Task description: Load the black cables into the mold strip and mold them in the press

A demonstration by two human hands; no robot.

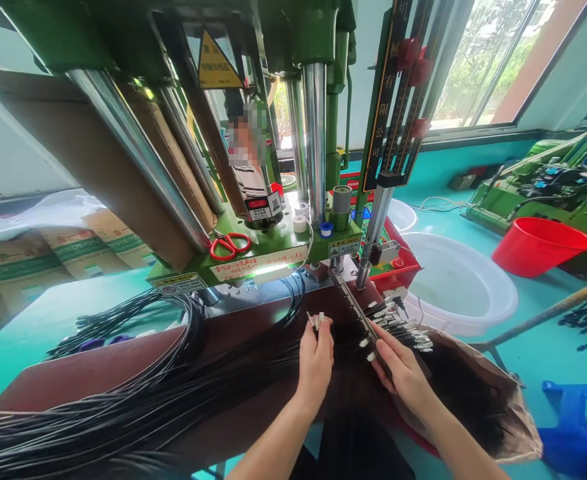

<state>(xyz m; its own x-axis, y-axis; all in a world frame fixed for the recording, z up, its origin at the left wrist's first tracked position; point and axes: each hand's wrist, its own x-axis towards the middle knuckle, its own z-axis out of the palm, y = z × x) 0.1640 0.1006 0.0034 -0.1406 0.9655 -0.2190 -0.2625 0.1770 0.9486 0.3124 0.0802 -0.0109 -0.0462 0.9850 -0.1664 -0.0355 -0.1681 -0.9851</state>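
My left hand (316,360) is closed in a pinch on small silvery connectors (316,320), held above the dark red bench (243,333). My right hand (400,367) grips the near end of a long, narrow metal bar (353,300). The bar slants away toward the green press (273,250), its far end by the front of the press base. Small metal pieces show at the bar's near end, beside my right fingers. Just past that hand lies a bundle of cables with metal plugs (408,327). Long black cables (138,407) spread over the bench to the left.
Red-handled scissors (230,247) lie on the press base, near white and blue tape rolls (326,229). A brown sack (510,400) holding dark cables stands at right. Beyond are a white tub (493,280), a red bucket (543,247) and a blue stool (573,433).
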